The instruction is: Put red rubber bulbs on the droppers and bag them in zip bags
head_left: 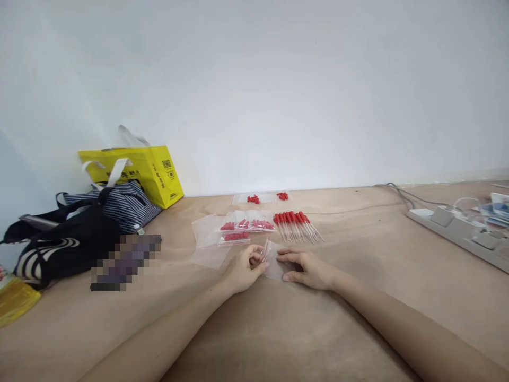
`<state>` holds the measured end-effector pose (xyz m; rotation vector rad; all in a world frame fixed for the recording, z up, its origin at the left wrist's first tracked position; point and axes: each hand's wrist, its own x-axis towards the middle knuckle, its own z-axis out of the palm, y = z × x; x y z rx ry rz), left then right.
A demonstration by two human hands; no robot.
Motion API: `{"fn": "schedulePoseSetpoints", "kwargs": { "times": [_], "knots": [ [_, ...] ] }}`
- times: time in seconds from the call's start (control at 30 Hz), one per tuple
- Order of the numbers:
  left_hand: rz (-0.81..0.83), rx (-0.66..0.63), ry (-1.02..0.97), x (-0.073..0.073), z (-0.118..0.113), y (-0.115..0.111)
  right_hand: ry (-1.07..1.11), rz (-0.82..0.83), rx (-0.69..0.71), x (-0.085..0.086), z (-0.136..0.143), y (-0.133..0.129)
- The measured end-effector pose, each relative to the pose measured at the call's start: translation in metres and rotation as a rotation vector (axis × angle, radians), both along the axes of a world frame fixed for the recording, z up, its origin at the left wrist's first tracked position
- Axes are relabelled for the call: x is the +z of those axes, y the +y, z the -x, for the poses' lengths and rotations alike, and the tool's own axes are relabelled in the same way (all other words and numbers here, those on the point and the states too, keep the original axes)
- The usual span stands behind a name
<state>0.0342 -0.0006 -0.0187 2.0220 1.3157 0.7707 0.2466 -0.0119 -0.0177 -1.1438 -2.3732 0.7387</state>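
A small clear zip bag (274, 268) with a red strip along its edge lies between my hands. My left hand (244, 268) pinches the red-striped edge between thumb and fingers. Over the bag's right side rests my right hand (308, 269), its thumb and fingers apart. Just beyond, a row of red-handled tools with thin pale shafts (294, 225) lies fanned out. To their left are overlapping clear bags holding red pieces (236, 236), with flat clear bags (207, 254) beside them. Farther back, another clear bag with red pieces (253, 199) lies near the wall.
A yellow bag (165, 183), a striped bag (135, 207) and a black bag (79, 244) stand at the left, with a blurred-out dark object near them. A white power strip (465, 233) with cables lies at the right on the wooden table (246, 339).
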Motion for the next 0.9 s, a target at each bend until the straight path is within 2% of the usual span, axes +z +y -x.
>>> {"fn": "schedulePoseSetpoints", "kwargs": {
  "times": [0.17,0.33,0.43,0.57,0.63,0.7,0.8,0.9],
  "knots": [
    [0.097,-0.061,0.107,0.003,-0.001,-0.005,0.089,0.137,0.125,0.000,-0.017,0.008],
    [-0.083,-0.263,0.269,0.012,-0.002,-0.011,0.156,0.229,0.201,0.000,-0.023,0.014],
    [-0.103,-0.407,0.367,0.023,0.002,-0.012,0.178,0.261,0.251,0.003,-0.027,0.014],
    [-0.139,-0.481,0.478,0.031,0.007,-0.011,0.196,0.291,0.274,0.007,-0.032,0.013],
    [-0.153,-0.496,0.457,0.029,0.008,-0.010,0.212,0.304,0.235,0.007,-0.032,0.011],
    [-0.162,-0.506,0.415,0.026,0.009,-0.010,0.258,0.287,0.137,0.005,-0.028,0.010],
    [-0.199,-0.534,0.387,0.021,0.010,-0.011,0.320,0.180,-0.043,0.002,-0.016,0.005],
    [-0.234,-0.574,0.443,0.019,0.010,-0.011,0.270,0.040,-0.093,-0.002,-0.004,0.000]
  ]
}}
